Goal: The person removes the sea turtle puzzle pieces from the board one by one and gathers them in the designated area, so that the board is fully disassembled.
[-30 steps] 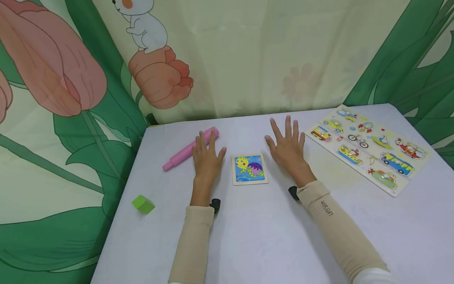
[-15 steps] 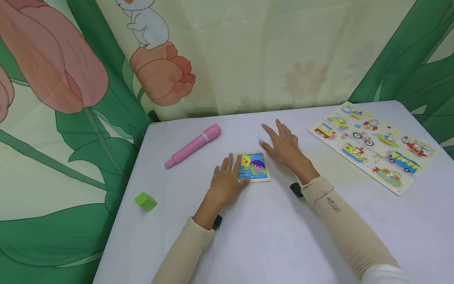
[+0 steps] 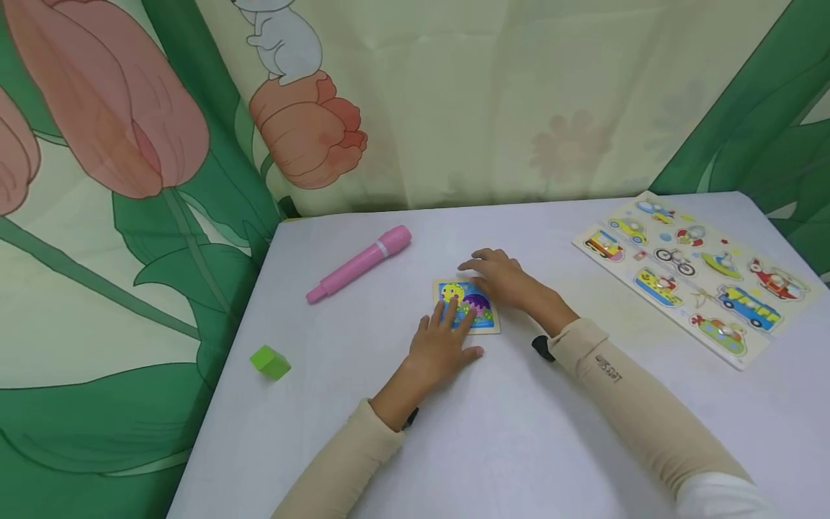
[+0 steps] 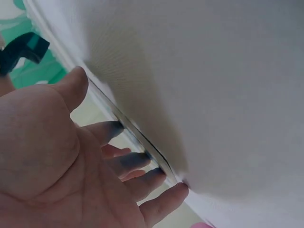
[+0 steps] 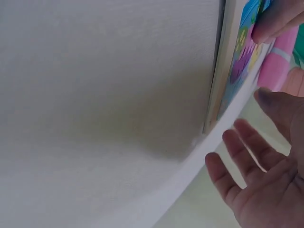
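A small square wooden picture puzzle (image 3: 484, 322) with a cartoon turtle on blue lies flat near the middle of the table. My left hand (image 3: 442, 355) reaches over its front left part, fingers spread and fingertips on the picture. In the left wrist view, the fingertips of that hand (image 4: 99, 161) meet the puzzle's thin edge (image 4: 137, 135). My right hand (image 3: 504, 280) hovers at the back right corner with loosely bent fingers. The right wrist view has the right hand (image 5: 266, 175) apart from the puzzle's wooden border (image 5: 221, 83), with nothing in its grasp.
A pink tapered cylinder with a pale band (image 3: 359, 265) lies at the back left. Nearer the left table edge sits a green block (image 3: 270, 362). To the right is a large knob puzzle board (image 3: 697, 277) with vehicle pictures. A printed curtain (image 3: 493, 108) hangs behind the table.
My left hand has come from beside the pink cylinder down and right onto the turtle puzzle. My right hand has shifted left to the puzzle's corner, its fingers bending from spread to loosely curled.
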`<state>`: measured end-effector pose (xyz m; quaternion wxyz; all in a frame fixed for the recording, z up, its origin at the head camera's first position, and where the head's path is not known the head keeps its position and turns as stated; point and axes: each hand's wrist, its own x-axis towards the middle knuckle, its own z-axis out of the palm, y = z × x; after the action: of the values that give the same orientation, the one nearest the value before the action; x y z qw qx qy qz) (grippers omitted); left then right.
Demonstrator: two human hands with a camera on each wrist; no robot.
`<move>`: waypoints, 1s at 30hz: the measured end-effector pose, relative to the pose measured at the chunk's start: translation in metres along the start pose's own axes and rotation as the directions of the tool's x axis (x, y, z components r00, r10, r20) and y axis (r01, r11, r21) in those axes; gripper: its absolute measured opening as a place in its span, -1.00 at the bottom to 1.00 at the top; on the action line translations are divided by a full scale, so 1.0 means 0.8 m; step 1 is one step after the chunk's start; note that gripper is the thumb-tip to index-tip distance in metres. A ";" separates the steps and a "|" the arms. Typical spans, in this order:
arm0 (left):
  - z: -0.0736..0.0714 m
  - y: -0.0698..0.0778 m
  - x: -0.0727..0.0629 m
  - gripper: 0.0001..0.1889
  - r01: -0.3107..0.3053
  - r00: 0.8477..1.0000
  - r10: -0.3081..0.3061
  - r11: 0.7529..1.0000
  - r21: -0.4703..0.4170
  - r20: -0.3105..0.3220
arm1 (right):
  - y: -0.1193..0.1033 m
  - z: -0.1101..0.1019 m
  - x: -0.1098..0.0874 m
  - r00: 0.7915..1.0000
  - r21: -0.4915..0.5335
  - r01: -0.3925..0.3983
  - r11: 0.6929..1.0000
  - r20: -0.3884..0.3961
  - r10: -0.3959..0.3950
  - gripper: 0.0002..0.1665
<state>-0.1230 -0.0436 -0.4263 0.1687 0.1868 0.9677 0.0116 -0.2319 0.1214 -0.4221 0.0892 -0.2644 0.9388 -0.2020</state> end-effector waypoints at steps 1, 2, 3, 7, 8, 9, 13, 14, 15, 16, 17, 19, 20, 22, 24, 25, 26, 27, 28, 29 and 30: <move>0.000 0.001 0.000 -0.24 0.001 1.000 -0.001 1.000 0.011 0.000 | -0.001 0.000 0.000 1.000 0.010 0.018 1.000 0.001 -0.018 -0.60; 0.000 0.002 0.000 -0.24 0.004 1.000 -0.004 1.000 0.020 0.001 | -0.001 0.000 0.001 0.999 0.020 0.035 0.999 0.005 -0.035 -0.61; 0.000 0.003 0.000 -0.24 0.006 1.000 -0.006 1.000 0.030 -0.001 | -0.003 0.000 0.002 0.999 0.027 0.049 0.998 0.010 -0.049 -0.62; 0.001 0.005 -0.001 -0.24 0.006 1.000 -0.005 0.999 0.053 -0.019 | -0.007 0.000 0.009 0.994 0.046 0.102 0.994 0.034 -0.104 -0.65; 0.001 0.005 -0.001 -0.24 0.005 1.000 -0.004 0.998 0.056 -0.023 | -0.008 0.001 0.011 0.992 0.051 0.121 0.991 0.041 -0.123 -0.66; 0.002 0.005 -0.002 -0.23 0.003 1.000 -0.002 0.998 0.062 -0.027 | -0.009 0.002 0.013 0.989 0.061 0.137 0.989 0.052 -0.140 -0.66; 0.003 0.005 -0.003 -0.23 0.000 0.999 0.004 0.997 0.081 -0.039 | -0.011 0.006 0.022 0.972 0.126 0.194 0.973 0.109 -0.208 -0.65; 0.003 0.005 -0.003 -0.23 0.001 0.999 0.003 0.996 0.084 -0.039 | -0.011 0.007 0.024 0.969 0.145 0.195 0.970 0.125 -0.213 -0.65; 0.003 0.005 -0.003 -0.22 0.001 0.999 0.003 0.996 0.089 -0.039 | -0.011 0.009 0.025 0.967 0.160 0.191 0.968 0.138 -0.214 -0.64; 0.004 0.006 -0.003 -0.22 0.001 0.999 0.003 0.996 0.089 -0.037 | -0.009 0.009 0.026 0.966 0.170 0.188 0.967 0.147 -0.213 -0.64; 0.004 0.006 -0.004 -0.22 0.000 0.999 0.003 0.996 0.091 -0.035 | -0.008 0.010 0.027 0.966 0.178 0.181 0.967 0.155 -0.209 -0.64; 0.005 0.007 -0.004 -0.22 0.000 1.000 0.003 0.996 0.094 -0.031 | -0.006 0.011 0.028 0.965 0.187 0.169 0.968 0.166 -0.201 -0.63; 0.005 0.007 -0.005 -0.22 0.000 1.000 0.002 0.995 0.095 -0.030 | -0.005 0.012 0.029 0.965 0.189 0.167 0.968 0.170 -0.199 -0.63; 0.006 0.007 -0.006 -0.21 -0.001 0.999 0.004 0.994 0.105 -0.034 | -0.004 0.012 0.031 0.964 0.191 0.166 0.968 0.177 -0.200 -0.62; 0.007 0.008 -0.007 -0.21 -0.003 0.999 0.008 0.993 0.117 -0.043 | -0.004 0.012 0.032 0.963 0.190 0.165 0.968 0.181 -0.199 -0.63; 0.008 0.008 -0.007 -0.21 -0.004 0.999 0.010 0.993 0.122 -0.048 | -0.004 0.011 0.033 0.963 0.190 0.161 0.968 0.185 -0.197 -0.63; 0.008 0.008 -0.007 -0.21 -0.004 0.999 0.011 0.992 0.127 -0.053 | -0.004 0.010 0.034 0.963 0.190 0.158 0.969 0.188 -0.194 -0.64; 0.008 0.008 -0.007 -0.21 -0.006 0.998 0.013 0.991 0.133 -0.056 | -0.004 0.009 0.035 0.963 0.188 0.157 0.969 0.190 -0.193 -0.65; 0.007 0.008 -0.007 -0.21 -0.006 0.998 0.014 0.991 0.137 -0.057 | -0.004 0.008 0.035 0.962 0.188 0.155 0.970 0.194 -0.192 -0.65; 0.006 0.008 -0.007 -0.21 -0.007 0.998 0.015 0.991 0.136 -0.059 | -0.004 0.007 0.037 0.961 0.186 0.155 0.970 0.199 -0.192 -0.66; 0.005 0.008 -0.007 -0.21 -0.007 0.998 0.015 0.990 0.139 -0.058 | -0.004 0.005 0.038 0.959 0.185 0.154 0.970 0.207 -0.192 -0.66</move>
<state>-0.1144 -0.0401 -0.4280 0.1265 0.2028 0.9698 -0.0491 -0.2549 0.1014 -0.4265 0.1980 -0.3585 0.8756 -0.2562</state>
